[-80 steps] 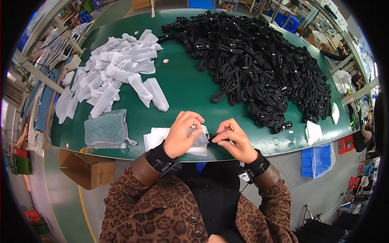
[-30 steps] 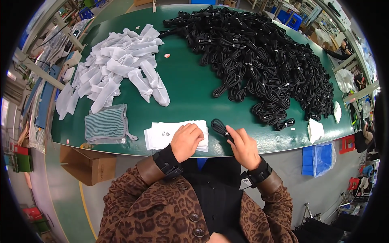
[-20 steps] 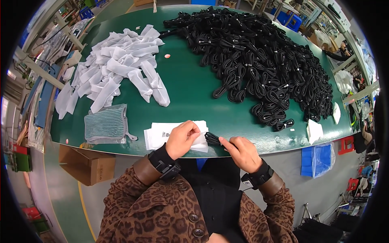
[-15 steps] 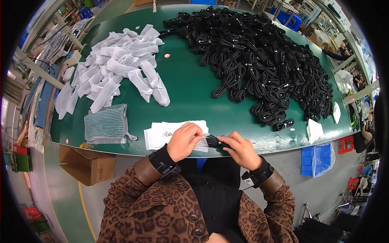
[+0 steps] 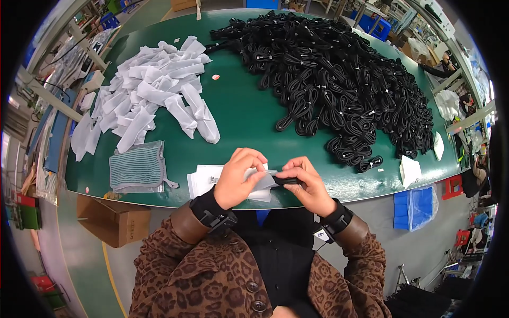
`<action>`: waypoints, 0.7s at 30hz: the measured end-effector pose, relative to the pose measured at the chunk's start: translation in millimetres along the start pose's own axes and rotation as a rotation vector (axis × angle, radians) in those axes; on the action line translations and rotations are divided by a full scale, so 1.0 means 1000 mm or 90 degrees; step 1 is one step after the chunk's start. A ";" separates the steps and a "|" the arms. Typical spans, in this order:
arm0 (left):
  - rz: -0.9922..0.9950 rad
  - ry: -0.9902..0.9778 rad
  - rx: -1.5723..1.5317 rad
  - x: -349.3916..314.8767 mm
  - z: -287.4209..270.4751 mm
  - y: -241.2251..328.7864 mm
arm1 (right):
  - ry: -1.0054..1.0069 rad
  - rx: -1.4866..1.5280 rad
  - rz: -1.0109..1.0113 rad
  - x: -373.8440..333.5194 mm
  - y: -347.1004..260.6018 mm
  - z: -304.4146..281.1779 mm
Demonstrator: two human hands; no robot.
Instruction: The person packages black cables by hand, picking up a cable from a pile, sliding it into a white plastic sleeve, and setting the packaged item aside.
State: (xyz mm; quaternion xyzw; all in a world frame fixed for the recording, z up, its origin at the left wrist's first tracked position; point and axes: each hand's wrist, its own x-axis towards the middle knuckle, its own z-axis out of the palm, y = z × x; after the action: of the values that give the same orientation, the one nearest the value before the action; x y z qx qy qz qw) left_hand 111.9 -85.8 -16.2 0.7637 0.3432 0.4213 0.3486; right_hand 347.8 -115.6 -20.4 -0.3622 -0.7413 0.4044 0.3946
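At the table's near edge my left hand (image 5: 238, 180) is closed on a translucent white bag (image 5: 265, 182), fingers pinching its end. My right hand (image 5: 307, 185) grips a bundle of coiled black cable (image 5: 284, 180) with thumb and fingers. The cable's left end meets the bag's right end; how far it is inside cannot be made out. Beneath my left hand lies a small stack of flat white bags (image 5: 200, 181) with dark print. A big heap of tied black cable coils (image 5: 339, 79) covers the far right of the table.
Crumpled whitish pouches (image 5: 154, 87) are heaped on the green table (image 5: 241, 116) at left. Nearer lies a grey-green striped cloth (image 5: 137, 168) in a clear bag. Below the table edge stand an open cardboard box (image 5: 130, 225) and a blue bin (image 5: 416, 209) with plastic.
My hands have risen slightly and my right fingers have curled more around the cable. More of the bag now shows between my hands, meeting the cable's end.
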 end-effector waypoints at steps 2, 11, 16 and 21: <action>-0.031 -0.003 -0.037 0.004 -0.006 0.000 | 0.028 0.101 -0.001 0.009 -0.002 0.003; -0.197 0.184 -0.601 0.053 -0.106 -0.038 | 0.113 -0.185 0.021 0.045 0.010 -0.032; -0.007 0.369 0.245 0.046 -0.113 -0.054 | 0.139 -0.593 0.014 0.070 0.060 -0.064; -0.138 -0.114 0.617 0.023 -0.073 -0.039 | 0.050 -0.777 -0.044 0.086 0.073 -0.068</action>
State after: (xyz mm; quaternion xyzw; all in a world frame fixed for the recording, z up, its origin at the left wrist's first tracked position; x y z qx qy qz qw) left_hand 47.9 -29.6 -9.4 0.8308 0.5456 0.1074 0.0241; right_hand 387.4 9.4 -35.6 -0.5135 -0.8353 -0.1200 0.1555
